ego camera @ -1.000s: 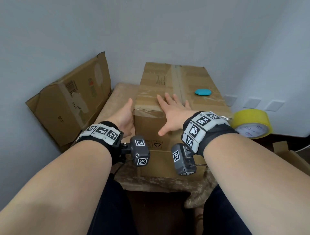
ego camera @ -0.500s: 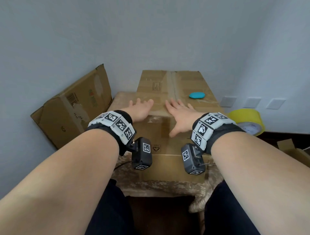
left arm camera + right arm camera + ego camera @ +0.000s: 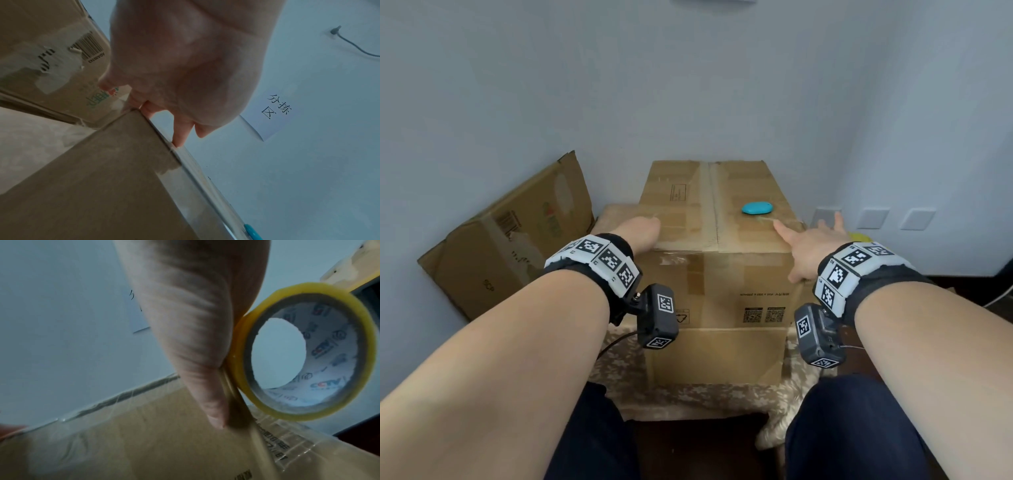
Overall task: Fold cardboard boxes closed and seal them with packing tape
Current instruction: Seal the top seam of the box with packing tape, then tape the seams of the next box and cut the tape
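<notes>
A closed cardboard box (image 3: 722, 291) stands on a cloth-covered stool, with tape down its middle seam and a clear tape band across the near end of its top. My left hand (image 3: 643, 228) lies flat on that band at the box's left top edge, its fingers (image 3: 179, 136) reaching over the rim. At the right top edge my right hand (image 3: 811, 236) presses with straight, spread fingers and the thumb (image 3: 213, 415) against the box (image 3: 144, 443). The yellow tape roll (image 3: 337, 353) hangs just right of that hand, unheld, with a clear strip running onto the box; only a sliver of the roll (image 3: 859, 236) shows from the head camera.
A small teal object (image 3: 757, 208) lies on the box top near my right fingers. Another worn cardboard box (image 3: 510, 240) leans against the left wall. Wall sockets (image 3: 873, 218) sit behind on the right. The patterned cloth (image 3: 619, 377) hangs over the stool's front.
Both hands have slid apart along the tape band, from the middle of the box top out to its left and right edges. The head view has tilted up a little.
</notes>
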